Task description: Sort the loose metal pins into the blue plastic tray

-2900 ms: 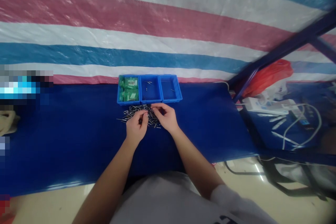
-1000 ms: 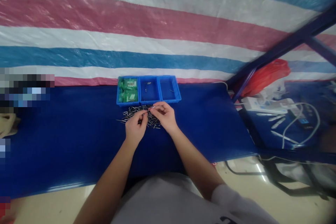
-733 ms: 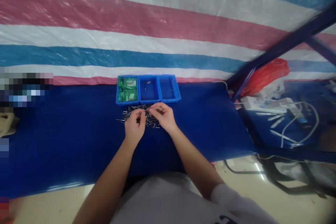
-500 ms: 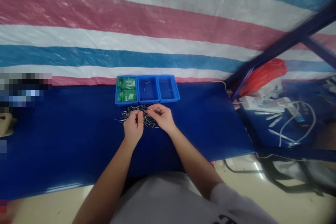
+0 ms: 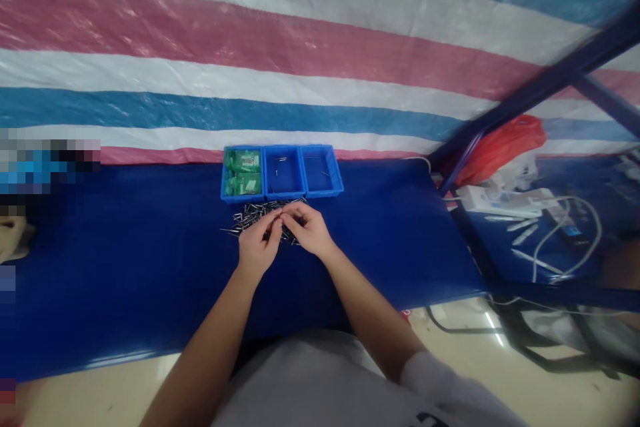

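Observation:
My left hand [image 5: 259, 241] and my right hand [image 5: 309, 228] meet fingertip to fingertip over a pile of small metal pins or screws [image 5: 247, 215]. Both hands are closed in a pinch, and whatever lies between the fingertips is too small and covered to make out. Just behind the pile stand three joined blue bins. The left bin [image 5: 223, 177] holds green packets [image 5: 247, 183]. A few thin metal pieces [image 5: 283, 159] lie in the middle bin [image 5: 302, 177], and the right bin [image 5: 341, 180] has a small piece or so on its floor.
The blue table [image 5: 135, 267] runs along a striped tarpaulin [image 5: 250, 113]. To the right rise dark metal frame bars [image 5: 505, 107]. Beyond them are a red bag [image 5: 505, 147], a white power strip [image 5: 480, 199], and looped white cable [image 5: 597, 217].
My left hand has shifted slightly right, and its fingertips now touch those of my right hand. The thin piece visible between them earlier is now covered.

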Available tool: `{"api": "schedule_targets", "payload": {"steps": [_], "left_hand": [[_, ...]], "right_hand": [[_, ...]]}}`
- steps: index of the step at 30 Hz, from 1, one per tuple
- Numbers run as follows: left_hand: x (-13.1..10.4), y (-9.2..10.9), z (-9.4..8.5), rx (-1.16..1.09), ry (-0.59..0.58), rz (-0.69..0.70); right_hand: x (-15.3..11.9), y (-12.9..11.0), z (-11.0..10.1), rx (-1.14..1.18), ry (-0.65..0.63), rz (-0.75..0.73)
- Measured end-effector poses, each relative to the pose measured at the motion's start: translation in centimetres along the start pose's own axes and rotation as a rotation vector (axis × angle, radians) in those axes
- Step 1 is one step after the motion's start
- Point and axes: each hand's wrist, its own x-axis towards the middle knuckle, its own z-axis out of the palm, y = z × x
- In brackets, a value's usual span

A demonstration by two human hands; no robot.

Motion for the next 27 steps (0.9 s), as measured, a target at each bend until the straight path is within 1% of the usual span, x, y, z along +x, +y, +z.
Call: {"api": "schedule_targets", "payload": {"steps": [3, 6, 9, 13, 16, 21, 27], "left_hand": [[0.04, -0.22, 0.25, 0.026, 0.017, 0.112], [0.09, -0.28, 0.39, 0.044, 0.001, 0.13], [0.14, -0.12, 0.33, 0.067, -0.011, 0.064], [0.15, 0.13, 0.13, 0.075, 0.009, -0.035], [0.09, 0.15, 0.02, 0.054, 0.022, -0.059], [0.02, -0.19, -0.16, 0.099, 0.022, -0.101], [0.06, -0.22, -0.29, 0.086, 0.033, -0.192]], "right_hand": [[-0.18, 0.38, 0.0, 0.006, -0.046, 0.026], [-0.29, 0.65, -0.09, 0.009, -0.043, 0.064], [-0.25, 0.57, -0.1, 0.018, -0.011, 0.09], [-0.04, 0.25, 0.04, 0.068, 0.004, 0.07], [0.06, 0.1, 0.08, 0.094, 0.017, 0.062], [0.21, -0.08, -0.02, 0.042, 0.099, 0.067], [0.53, -0.34, -0.18, 0.151, 0.081, 0.143]]}}
